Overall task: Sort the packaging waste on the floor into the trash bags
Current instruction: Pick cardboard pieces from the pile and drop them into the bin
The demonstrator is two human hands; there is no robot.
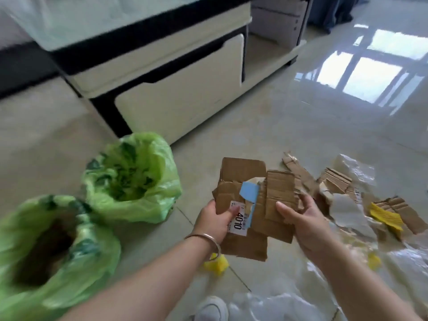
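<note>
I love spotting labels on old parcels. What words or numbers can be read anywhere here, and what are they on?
"4010": large black digits, running sideways, on the white label stuck to the cardboard held in both hands.
A small mark near that label's top edge: too small to read.
The label's fine print and bars: too blurred to read.
Blue patch on the cardboard: no text visible.
Green bags, yellow scraps: no readable text.

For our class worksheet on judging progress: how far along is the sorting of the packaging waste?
Done: the near bag seems to hold something brown; the far bag shows nothing clearly. In hand: the left hand and right hand hold a cardboard stack. Left: cardboard scraps, yellow pieces and clear plastic lie on the floor. Roughly early to midway.
</note>
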